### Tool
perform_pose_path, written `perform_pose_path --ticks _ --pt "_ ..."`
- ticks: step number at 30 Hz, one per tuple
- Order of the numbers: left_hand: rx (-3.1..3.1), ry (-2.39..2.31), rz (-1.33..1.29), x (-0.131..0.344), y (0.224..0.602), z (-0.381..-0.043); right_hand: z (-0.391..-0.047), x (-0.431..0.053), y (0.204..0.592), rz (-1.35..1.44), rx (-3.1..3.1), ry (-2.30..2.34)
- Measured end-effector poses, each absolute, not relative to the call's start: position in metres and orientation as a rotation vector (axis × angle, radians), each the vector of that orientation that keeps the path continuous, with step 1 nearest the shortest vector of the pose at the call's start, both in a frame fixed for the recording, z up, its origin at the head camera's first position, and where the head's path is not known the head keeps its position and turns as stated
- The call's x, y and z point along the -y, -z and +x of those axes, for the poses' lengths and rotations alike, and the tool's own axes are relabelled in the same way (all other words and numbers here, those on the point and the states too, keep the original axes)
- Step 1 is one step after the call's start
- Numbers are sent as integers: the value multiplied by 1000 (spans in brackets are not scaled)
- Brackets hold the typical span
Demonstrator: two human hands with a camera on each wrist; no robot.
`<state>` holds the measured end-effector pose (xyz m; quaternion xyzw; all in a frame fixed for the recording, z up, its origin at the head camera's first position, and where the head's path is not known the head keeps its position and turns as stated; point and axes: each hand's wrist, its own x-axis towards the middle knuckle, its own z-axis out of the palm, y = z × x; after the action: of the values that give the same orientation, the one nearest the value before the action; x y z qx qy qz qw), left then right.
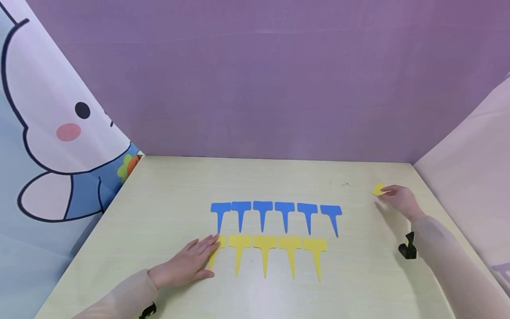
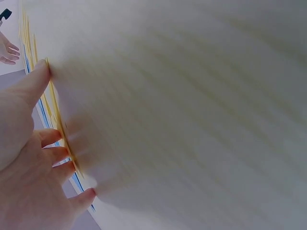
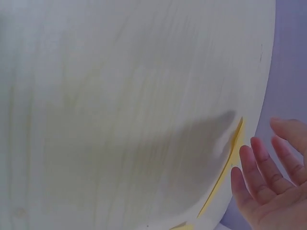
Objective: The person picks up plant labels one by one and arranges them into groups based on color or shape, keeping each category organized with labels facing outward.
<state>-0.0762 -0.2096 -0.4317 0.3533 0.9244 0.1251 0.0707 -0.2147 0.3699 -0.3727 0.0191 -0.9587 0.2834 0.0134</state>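
With its fingers spread, my left hand (image 1: 187, 266) rests on the leftmost yellow T-shaped plant label (image 1: 222, 241), partly covering it. In the left wrist view its fingertips and thumb lie along that label's edge (image 2: 56, 112). Several more yellow labels (image 1: 264, 242) continue the row to the right. Above them runs a row of blue T-shaped labels (image 1: 263, 206). Far to the right, my right hand (image 1: 400, 201) is over another yellow label (image 1: 377, 189), hiding part of it. The right wrist view shows relaxed fingers beside this label (image 3: 225, 170), with no clear pinch on it.
The pale wooden table (image 1: 179, 186) meets a purple backdrop (image 1: 271, 88) behind. A cartoon-printed cloth (image 1: 48, 186) hangs at the left and a pale cloth (image 1: 478, 159) at the right. Another bit of yellow (image 3: 182, 225) shows low in the right wrist view.
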Motion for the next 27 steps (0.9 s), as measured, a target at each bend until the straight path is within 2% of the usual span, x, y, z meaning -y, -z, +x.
perform_pose_path --ticks 8,14,27 --pt "-2768 -376 1042 210 431 -76 -220 -382 380 -22 2912 -1014" --pt "-2738 -371 1007 208 427 -76 -220 -379 383 -68 2928 -970" --pt "-2733 -361 999 208 427 -76 -230 -375 385 -182 2990 -1232"
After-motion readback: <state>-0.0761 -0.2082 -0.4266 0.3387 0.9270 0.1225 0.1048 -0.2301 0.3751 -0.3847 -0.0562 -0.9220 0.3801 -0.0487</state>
